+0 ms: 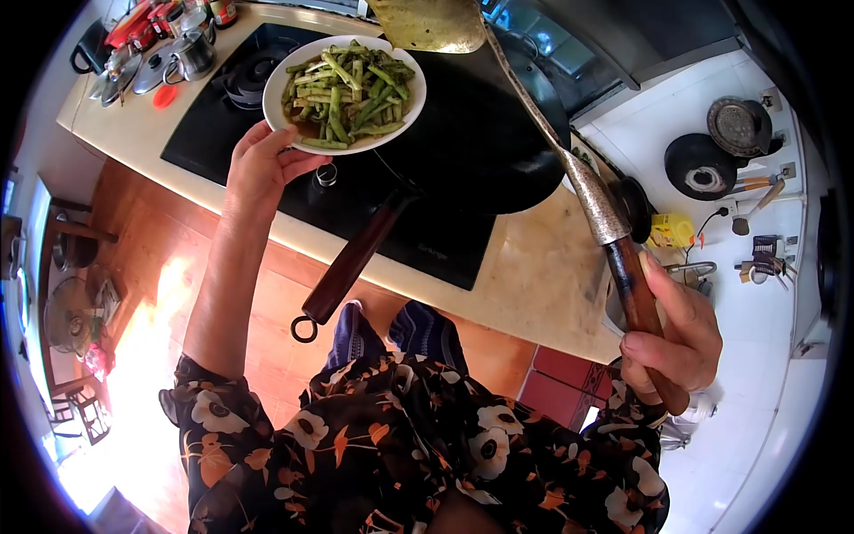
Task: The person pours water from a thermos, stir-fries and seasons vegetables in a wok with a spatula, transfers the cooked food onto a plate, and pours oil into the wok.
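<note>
My left hand [267, 160] grips the near left rim of a white plate [274, 100], thumb at the edge and fingers underneath. Cut green beans [342, 93] in a little brown sauce fill the plate. In my right hand [680, 343] is a wok spatula [592, 200], its wooden handle wrapped by my fingers. The spatula's broad metal blade is raised at the top, partly cut off by the view. A dark wok [507, 160] sits on the stove behind the plate, its wooden handle [356, 258] pointing towards me. The plate hides part of the wok's left side.
The black gas stove [445, 254] is set in a beige counter [543, 267]. A metal kettle [191, 55], lids and jars stand at the back left. Pans [703, 169] and utensils hang on the right wall. A yellow container [669, 230] is near the counter's right end.
</note>
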The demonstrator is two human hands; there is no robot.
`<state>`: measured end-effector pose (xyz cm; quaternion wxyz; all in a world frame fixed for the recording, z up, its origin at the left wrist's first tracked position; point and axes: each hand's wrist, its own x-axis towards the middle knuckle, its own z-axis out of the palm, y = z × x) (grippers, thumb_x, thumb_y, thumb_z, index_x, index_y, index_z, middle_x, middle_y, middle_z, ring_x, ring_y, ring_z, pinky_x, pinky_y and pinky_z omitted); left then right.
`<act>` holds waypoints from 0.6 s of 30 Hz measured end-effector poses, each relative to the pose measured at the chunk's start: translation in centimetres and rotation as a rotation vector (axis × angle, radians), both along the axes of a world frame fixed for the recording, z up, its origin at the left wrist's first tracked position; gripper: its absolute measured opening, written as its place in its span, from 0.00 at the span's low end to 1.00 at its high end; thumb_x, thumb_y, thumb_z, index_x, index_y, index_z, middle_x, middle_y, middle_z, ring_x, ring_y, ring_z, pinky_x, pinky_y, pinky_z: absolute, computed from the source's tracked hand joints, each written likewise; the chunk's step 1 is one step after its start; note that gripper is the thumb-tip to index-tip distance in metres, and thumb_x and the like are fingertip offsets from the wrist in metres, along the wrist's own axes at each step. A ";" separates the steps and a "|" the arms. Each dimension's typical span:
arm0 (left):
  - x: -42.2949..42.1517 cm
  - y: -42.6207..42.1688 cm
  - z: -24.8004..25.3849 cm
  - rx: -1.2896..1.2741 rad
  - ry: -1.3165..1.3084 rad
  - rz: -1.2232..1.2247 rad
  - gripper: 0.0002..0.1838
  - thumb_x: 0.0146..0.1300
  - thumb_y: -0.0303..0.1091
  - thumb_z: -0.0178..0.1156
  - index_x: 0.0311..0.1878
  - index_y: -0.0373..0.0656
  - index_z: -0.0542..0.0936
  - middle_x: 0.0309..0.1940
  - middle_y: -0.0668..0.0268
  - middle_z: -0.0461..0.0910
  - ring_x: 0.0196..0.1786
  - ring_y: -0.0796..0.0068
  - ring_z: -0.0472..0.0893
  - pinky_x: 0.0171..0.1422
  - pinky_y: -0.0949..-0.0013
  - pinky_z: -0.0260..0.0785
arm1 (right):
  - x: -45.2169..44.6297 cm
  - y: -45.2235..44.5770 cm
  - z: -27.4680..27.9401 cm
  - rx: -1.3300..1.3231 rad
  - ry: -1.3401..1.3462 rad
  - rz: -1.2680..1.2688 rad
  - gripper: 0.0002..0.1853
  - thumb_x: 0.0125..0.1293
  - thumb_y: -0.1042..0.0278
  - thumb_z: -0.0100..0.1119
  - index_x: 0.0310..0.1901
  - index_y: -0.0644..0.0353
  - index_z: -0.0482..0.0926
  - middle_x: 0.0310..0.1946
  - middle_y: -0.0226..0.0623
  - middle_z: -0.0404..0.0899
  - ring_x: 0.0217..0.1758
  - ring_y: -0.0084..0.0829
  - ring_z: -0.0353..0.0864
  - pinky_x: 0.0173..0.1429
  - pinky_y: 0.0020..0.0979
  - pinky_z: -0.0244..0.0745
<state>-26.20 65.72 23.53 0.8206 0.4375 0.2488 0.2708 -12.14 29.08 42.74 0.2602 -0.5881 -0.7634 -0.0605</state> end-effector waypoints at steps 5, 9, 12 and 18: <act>0.1 -0.3 0.3 0.002 0.016 0.003 0.14 0.64 0.25 0.47 0.51 0.28 0.70 0.42 0.50 0.79 0.40 0.58 0.83 0.46 0.61 0.81 | 0.3 -0.5 -0.2 -0.074 -0.101 -0.070 0.12 0.63 0.64 0.60 0.44 0.62 0.78 0.47 0.73 0.73 0.36 0.47 0.84 0.32 0.30 0.79; 0.0 0.0 -0.3 0.009 0.019 0.014 0.14 0.64 0.26 0.48 0.51 0.28 0.70 0.42 0.50 0.78 0.40 0.58 0.83 0.46 0.62 0.81 | 3.2 -2.5 -4.2 0.306 0.559 -0.248 0.16 0.70 0.64 0.42 0.52 0.65 0.68 0.49 0.71 0.72 0.45 0.55 0.82 0.44 0.36 0.80; -0.1 -0.4 -0.1 0.028 0.029 0.019 0.15 0.64 0.26 0.49 0.51 0.28 0.70 0.43 0.50 0.78 0.41 0.57 0.83 0.48 0.62 0.80 | 7.4 -2.7 -3.9 0.367 1.012 -0.712 0.18 0.69 0.64 0.44 0.53 0.69 0.69 0.48 0.54 0.77 0.49 0.48 0.81 0.44 0.31 0.79; -3.1 -0.2 -0.4 0.076 0.082 0.065 0.16 0.66 0.27 0.49 0.54 0.28 0.70 0.44 0.50 0.78 0.42 0.58 0.83 0.47 0.63 0.81 | 11.0 1.9 0.4 -0.078 0.737 -0.993 0.16 0.65 0.62 0.55 0.46 0.66 0.77 0.40 0.42 0.82 0.40 0.35 0.85 0.40 0.25 0.78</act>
